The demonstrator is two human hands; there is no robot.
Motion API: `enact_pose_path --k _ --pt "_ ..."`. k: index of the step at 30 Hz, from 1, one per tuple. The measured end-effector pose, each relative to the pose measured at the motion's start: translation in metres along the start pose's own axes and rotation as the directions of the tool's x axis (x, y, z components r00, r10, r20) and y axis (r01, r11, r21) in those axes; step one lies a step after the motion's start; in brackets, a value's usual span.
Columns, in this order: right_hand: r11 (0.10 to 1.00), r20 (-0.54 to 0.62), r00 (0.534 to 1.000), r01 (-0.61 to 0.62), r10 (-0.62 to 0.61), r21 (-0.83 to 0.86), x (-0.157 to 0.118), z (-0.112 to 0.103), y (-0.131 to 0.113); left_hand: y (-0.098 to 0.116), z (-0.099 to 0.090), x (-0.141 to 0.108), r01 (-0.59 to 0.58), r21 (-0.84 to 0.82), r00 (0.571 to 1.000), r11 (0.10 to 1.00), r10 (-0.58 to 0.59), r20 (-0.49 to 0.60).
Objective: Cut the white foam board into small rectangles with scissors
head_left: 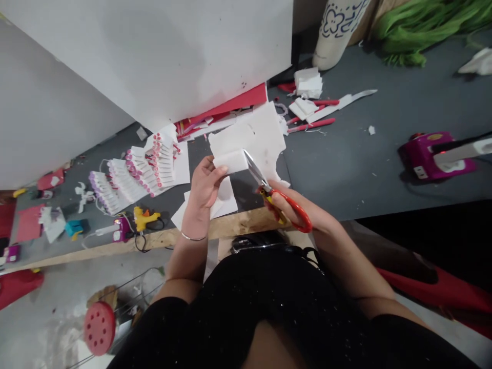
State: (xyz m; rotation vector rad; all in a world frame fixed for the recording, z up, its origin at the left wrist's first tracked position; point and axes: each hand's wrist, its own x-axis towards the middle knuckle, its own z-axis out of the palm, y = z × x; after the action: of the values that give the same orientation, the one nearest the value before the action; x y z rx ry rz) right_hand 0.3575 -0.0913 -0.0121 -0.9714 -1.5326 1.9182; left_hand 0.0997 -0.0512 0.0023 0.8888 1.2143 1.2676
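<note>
A small folded white piece is pinched between the thumb and fingers of my left hand. My right hand grips scissors with red and yellow handles. Their metal blades lie at the right end of the white piece; whether they are fully closed is hard to tell. Beneath them, a larger irregular white sheet rests on the grey table. More white sheets lie below my left hand, near the wooden front edge.
Rows of small pink and purple-tipped pieces lie at left, near a yellow glue gun. A purple device sits at right. Red-handled tools and a white tumbler stand or lie farther back. A tall white panel borders the back.
</note>
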Motion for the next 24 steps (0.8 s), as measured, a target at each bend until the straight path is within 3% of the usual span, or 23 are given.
enact_pose_path --k 5,8,10,12,16,18,24 --pt "0.986 0.038 0.999 -0.006 -0.001 0.169 -0.009 0.001 0.002 0.001 0.004 0.012 -0.012 -0.003 1.0 1.0 0.012 0.012" --pt "0.97 0.119 0.992 0.001 -0.031 0.243 -0.019 0.001 0.003 0.014 0.0 0.024 -0.06 -0.036 0.998 0.998 0.059 -0.016" --pt "0.975 0.148 0.989 -0.026 -0.007 0.222 -0.025 0.0 0.006 0.028 -0.008 0.034 -0.125 -0.06 0.99 0.99 0.12 -0.072" --pt "0.988 0.099 0.995 -0.011 -0.005 0.155 -0.029 -0.001 0.01 0.042 -0.017 0.043 -0.169 -0.04 0.981 0.985 0.164 -0.107" --pt "0.99 -0.052 0.99 0.135 -0.133 0.031 -0.019 -0.001 0.012 0.058 -0.024 0.051 -0.169 0.1 0.981 0.981 0.177 -0.076" --pt "0.989 -0.081 0.986 0.141 -0.144 -0.034 -0.011 0.002 0.006 0.058 -0.021 0.049 -0.15 0.12 0.987 0.981 0.155 -0.039" --pt "0.999 0.022 0.999 0.035 -0.035 0.02 0.003 0.013 -0.014 0.053 -0.016 0.04 -0.057 0.082 0.998 0.995 0.058 -0.006"
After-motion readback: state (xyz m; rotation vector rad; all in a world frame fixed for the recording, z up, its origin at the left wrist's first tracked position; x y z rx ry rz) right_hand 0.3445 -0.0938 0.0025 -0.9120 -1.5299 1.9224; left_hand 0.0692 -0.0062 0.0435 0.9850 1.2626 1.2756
